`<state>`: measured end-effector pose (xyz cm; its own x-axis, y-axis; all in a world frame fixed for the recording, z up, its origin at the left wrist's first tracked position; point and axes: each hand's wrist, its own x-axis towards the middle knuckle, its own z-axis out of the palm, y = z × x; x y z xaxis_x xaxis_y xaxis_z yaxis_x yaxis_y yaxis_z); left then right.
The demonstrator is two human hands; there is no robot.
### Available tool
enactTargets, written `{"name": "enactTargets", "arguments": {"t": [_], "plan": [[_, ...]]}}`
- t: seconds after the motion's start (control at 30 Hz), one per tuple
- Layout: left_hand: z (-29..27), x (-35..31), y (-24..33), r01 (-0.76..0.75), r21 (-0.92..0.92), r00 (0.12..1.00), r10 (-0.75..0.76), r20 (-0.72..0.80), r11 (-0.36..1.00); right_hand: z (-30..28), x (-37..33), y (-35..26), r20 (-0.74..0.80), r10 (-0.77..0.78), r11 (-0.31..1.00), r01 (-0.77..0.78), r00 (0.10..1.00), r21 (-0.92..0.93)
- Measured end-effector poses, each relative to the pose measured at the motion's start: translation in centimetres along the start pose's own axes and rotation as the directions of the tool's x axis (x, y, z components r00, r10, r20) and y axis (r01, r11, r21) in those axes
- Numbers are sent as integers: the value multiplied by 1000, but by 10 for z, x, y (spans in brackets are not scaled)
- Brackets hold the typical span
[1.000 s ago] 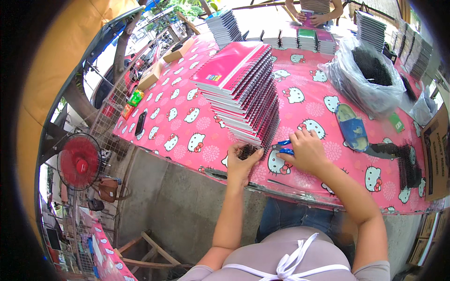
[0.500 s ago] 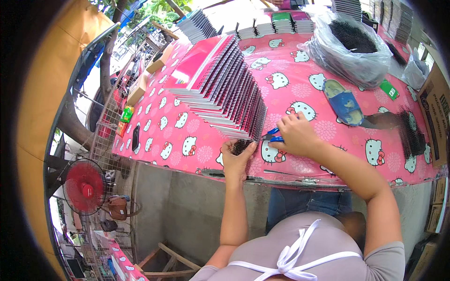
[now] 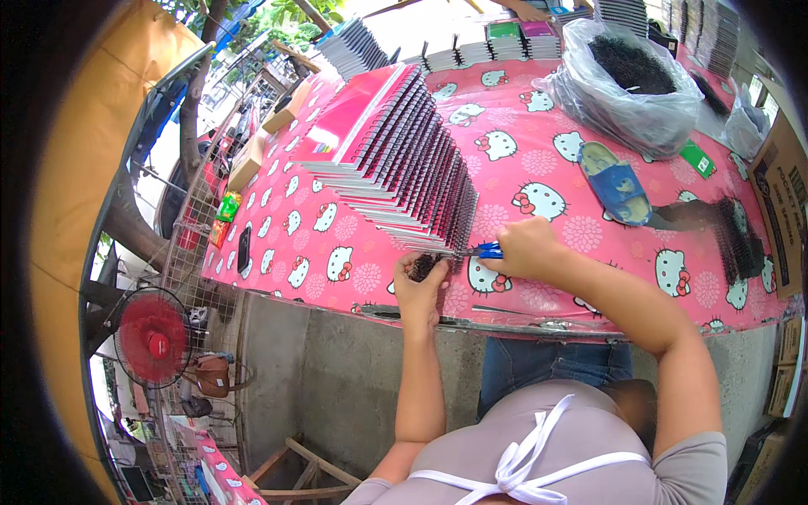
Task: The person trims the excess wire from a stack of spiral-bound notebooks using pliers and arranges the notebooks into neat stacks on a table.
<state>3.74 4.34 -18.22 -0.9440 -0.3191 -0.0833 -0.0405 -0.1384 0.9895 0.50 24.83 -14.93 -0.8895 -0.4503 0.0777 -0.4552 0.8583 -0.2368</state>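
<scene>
A tall, leaning stack of spiral notebooks (image 3: 400, 164) with pink and white edges rises on the table, black coils along its right side. At its near end, my left hand (image 3: 417, 296) curls its thumb and fingers around a dark clump of black spiral coils (image 3: 423, 267). From the right, my right hand (image 3: 534, 249) grips blue-handled pliers (image 3: 486, 251), whose metal tip reaches the coils at the bottom corner of the stack. Fingers partly hide the handles. Exactly what the jaws touch is too small to make out.
A pink patterned cloth (image 3: 539, 160) covers the table. A plastic bag of black coils (image 3: 623, 109), a blue slipper (image 3: 619, 185) and loose black coils (image 3: 736, 240) lie to the right. A phone (image 3: 244, 247) lies left. Another person's hand (image 3: 528, 10) shows beyond more notebooks.
My right hand has closed around the pliers, bringing their spread handles together, and their tip has moved left to the coils. My left hand has shifted slightly left. A co-worker's hand has come into view.
</scene>
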Motion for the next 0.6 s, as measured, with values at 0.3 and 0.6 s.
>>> {"name": "enactTargets", "arguments": {"t": [0.3, 0.6], "plan": [[13, -8, -1, -16, 68, 1000, 15, 20, 998, 17, 8, 7, -177, -153, 986, 138, 972, -91], [12, -8, 3, -9, 120, 1000, 12, -29, 993, 21, -5, 24, -370, -224, 962, 143, 902, -233]]}}
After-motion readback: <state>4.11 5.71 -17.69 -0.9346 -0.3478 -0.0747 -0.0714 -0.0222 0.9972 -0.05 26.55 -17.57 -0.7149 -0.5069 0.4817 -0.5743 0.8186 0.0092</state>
